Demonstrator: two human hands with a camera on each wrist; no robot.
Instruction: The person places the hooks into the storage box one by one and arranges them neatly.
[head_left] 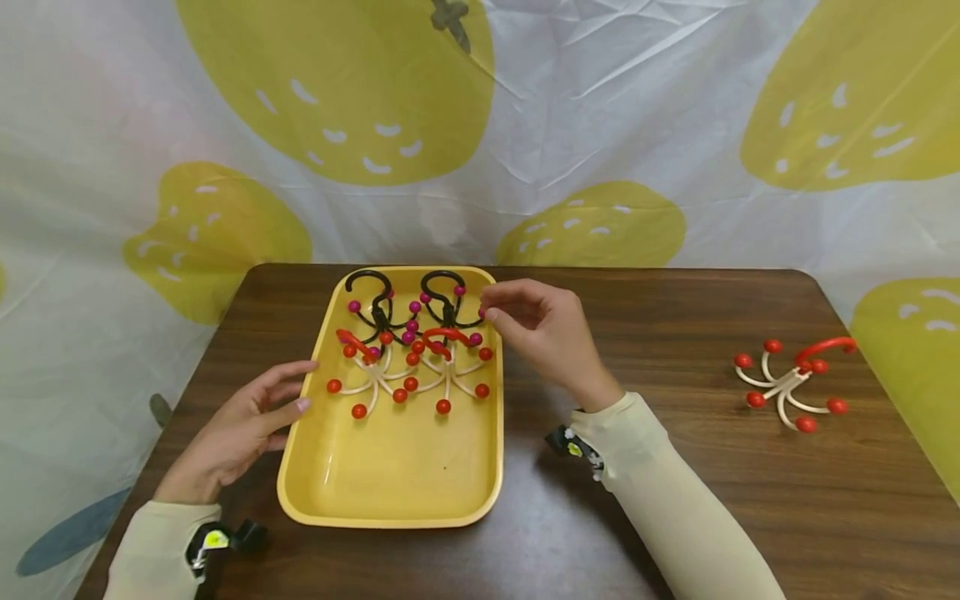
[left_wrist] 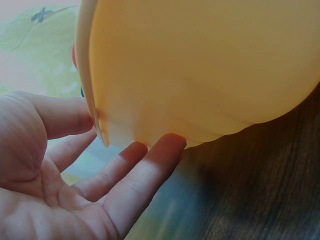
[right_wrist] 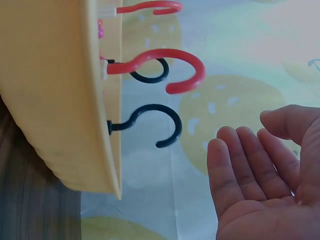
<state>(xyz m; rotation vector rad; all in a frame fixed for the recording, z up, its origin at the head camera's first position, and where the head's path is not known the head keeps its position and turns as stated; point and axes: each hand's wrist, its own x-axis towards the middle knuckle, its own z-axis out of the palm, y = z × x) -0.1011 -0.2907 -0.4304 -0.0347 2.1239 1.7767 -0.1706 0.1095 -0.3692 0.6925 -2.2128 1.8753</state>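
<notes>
The yellow tray (head_left: pixel 390 467) stands on the table, my left hand (head_left: pixel 243 429) gripping its left side. In the left wrist view the thumb (left_wrist: pixel 70 117) is at the tray's rim and fingertips (left_wrist: pixel 172 142) touch its outer wall. My right hand (head_left: pixel 547 337), fingers loosely bent and holding nothing, is above the tray's right rim. Inside, two black hook hangers with magenta ball tips, a left one (head_left: pixel 381 315) and a right one (head_left: pixel 448 313), stand at the back. Before them are two white hangers with red hooks and ball tips, left (head_left: pixel 375 371) and right (head_left: pixel 448 371).
Another white hanger (head_left: pixel 787 383) with a red hook stands on the right of the brown wooden table (head_left: pixel 637 500). A white curtain (head_left: pixel 585 100) with yellow fruit prints hangs behind the table's far edge.
</notes>
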